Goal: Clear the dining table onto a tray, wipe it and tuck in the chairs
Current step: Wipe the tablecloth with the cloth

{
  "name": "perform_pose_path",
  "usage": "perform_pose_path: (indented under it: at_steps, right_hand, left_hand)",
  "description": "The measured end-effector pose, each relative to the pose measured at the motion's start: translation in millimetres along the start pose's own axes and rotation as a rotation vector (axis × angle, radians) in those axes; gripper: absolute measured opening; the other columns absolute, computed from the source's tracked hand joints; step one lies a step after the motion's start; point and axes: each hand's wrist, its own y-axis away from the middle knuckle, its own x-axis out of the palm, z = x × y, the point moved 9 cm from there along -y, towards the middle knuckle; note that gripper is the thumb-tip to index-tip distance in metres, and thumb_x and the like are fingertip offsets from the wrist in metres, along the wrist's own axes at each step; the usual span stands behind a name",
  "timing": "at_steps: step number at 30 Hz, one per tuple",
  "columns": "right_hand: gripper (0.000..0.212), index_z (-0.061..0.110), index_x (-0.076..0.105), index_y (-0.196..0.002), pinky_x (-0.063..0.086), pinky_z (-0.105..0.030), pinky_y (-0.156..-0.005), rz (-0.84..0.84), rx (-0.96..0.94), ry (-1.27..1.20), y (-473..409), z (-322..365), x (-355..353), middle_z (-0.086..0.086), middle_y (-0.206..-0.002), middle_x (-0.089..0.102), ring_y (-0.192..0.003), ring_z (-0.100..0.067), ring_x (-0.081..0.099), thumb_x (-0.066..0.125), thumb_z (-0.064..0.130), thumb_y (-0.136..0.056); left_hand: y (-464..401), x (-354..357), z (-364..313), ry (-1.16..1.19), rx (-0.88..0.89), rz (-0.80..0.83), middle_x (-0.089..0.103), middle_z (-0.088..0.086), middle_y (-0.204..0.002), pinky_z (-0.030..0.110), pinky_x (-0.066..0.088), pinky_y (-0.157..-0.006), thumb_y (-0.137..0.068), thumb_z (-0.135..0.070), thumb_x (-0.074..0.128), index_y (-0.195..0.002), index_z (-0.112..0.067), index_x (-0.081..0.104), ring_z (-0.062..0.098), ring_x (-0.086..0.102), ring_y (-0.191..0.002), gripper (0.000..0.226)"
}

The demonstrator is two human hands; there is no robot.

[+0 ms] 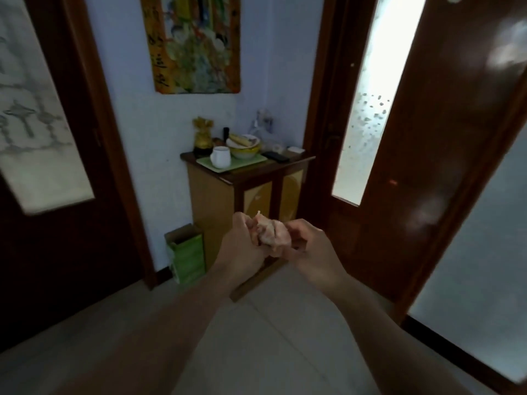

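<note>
**Ana:** Head view shows both hands out front at about six o'clock of the frame centre. The left hand (242,240) and right hand (306,246) each have fingers curled round a crumpled pinkish wad (273,233), squeezed between them. It looks like a cloth or a tissue, though the blur leaves me unsure.

**Ben:** Where are the cleared things?

**Ana:** At twelve o'clock from the hands, on a wooden cabinet (228,201) against the wall. Its worktop carries a green tray (251,163). On the tray stand a white mug (220,157) and stacked bowls (244,146) with what seem to be peels and scraps in the top one. A dark remote (275,156) lies just beside the tray at three o'clock.

**Ben:** Risks?

**Ana:** No dining table is in view, so I judge wiping is not yet done. If the wad is wet, wringing it here could drip on the tiled floor (285,323). A loose grip could drop it.
</note>
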Motion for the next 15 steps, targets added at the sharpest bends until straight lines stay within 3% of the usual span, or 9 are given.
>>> perform_pose_path:
  at_steps: [3, 8, 11, 15]
  right_hand:
    - [0.03, 0.021, 0.063, -0.105, 0.053, -0.022, -0.073, 0.03, -0.017, 0.023, -68.5, -7.6, 20.8, 0.01, -0.095, 0.066, -0.087, -0.003, 0.063, 0.075, 0.025, -0.078]
    - [0.021, 0.027, 0.061, -0.096, 0.045, -0.006, -0.058, 0.04, -0.043, 0.044, -162.9, -18.0, 54.7, 0.015, -0.087, 0.065, -0.077, 0.006, 0.061, 0.072, 0.018, -0.08]
    - [0.024, 0.036, 0.058, -0.09, 0.049, -0.009, -0.056, 0.045, -0.039, 0.047, -215.8, -30.7, 81.2, 0.016, -0.084, 0.065, -0.074, 0.007, 0.062, 0.071, 0.019, -0.081]
    - [0.023, 0.031, 0.06, -0.096, 0.047, -0.007, -0.054, 0.018, -0.031, 0.095, -286.5, -49.9, 115.2, 0.016, -0.084, 0.065, -0.075, 0.009, 0.061, 0.071, 0.018, -0.081]
  left_hand:
    - [-53.9, -20.1, 13.1, -0.021, 0.002, -0.041, 0.053, -0.011, -0.085, 0.017, 0.037, -0.054, -0.065, -0.027, 0.082, -0.1, -0.02, 0.04, 0.001, 0.053, -0.072, 0.055]
    - [-134.0, -50.7, 42.3, -0.02, -0.058, -0.105, 0.053, -0.01, -0.086, 0.022, 0.04, -0.058, -0.067, -0.024, 0.081, -0.101, -0.02, 0.042, 0.005, 0.052, -0.074, 0.051]
    - [-183.9, -63.9, 69.2, 0.074, -0.122, -0.093, 0.056, -0.006, -0.093, 0.022, 0.042, -0.06, -0.072, -0.029, 0.077, -0.1, -0.023, 0.043, 0.006, 0.056, -0.079, 0.044]
    - [-254.2, -80.3, 103.2, 0.127, -0.15, -0.061, 0.058, -0.008, -0.093, 0.015, 0.042, -0.057, -0.084, -0.04, 0.064, -0.089, -0.029, 0.045, 0.004, 0.058, -0.08, 0.022]
